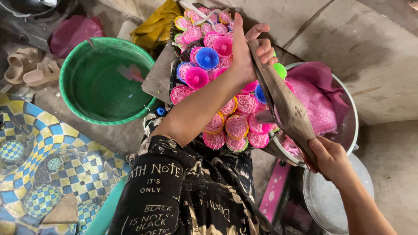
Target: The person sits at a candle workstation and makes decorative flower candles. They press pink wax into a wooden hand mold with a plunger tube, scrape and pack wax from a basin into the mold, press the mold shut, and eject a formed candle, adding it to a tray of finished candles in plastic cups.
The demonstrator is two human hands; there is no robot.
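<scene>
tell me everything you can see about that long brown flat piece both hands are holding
The long brown piece is flat, worn and stained, wood-like or stiff leather; which is unclear. It slants from upper left to lower right. The left hand grips its top end, the right hand its lower end. It crosses above the pink coils and metal basin.

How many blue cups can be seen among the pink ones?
2. One blue cup lies near the top of the pile, left of the left hand. The other shows beside the brown board. More may be hidden under the arm.
</scene>
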